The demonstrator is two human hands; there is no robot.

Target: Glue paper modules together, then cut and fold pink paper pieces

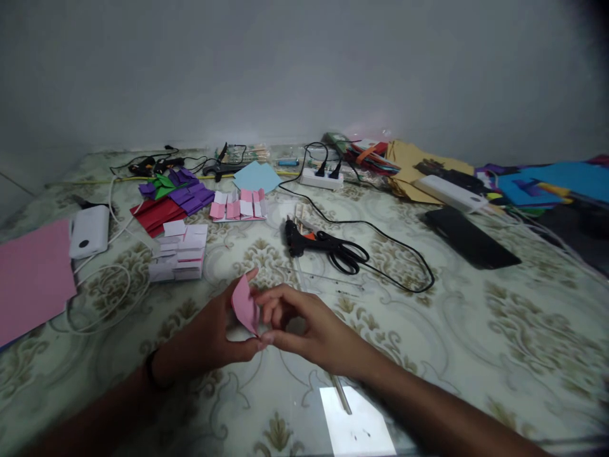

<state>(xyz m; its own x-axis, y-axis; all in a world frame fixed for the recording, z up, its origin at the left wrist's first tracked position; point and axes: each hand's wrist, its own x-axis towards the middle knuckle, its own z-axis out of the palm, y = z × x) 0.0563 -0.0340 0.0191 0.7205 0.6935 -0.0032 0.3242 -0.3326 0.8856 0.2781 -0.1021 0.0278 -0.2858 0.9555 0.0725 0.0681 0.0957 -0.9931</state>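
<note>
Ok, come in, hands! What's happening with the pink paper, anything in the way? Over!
Left hand holding pink paper, bent into a curve. Right hand at its edge. Glue gun farther back, seemingly out of the way.

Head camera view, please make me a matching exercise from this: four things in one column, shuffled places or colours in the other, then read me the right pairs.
Column one:
1. Curled pink paper
2. Glue gun
3. White power strip
4. Light blue paper

Column two:
A. Has two black plugs in it
B. Lies just behind the pink-and-white folded paper
C. Is between the left hand and the right hand
D. Is black with an orange part

Right pairs: 1-C, 2-D, 3-A, 4-B.
</note>
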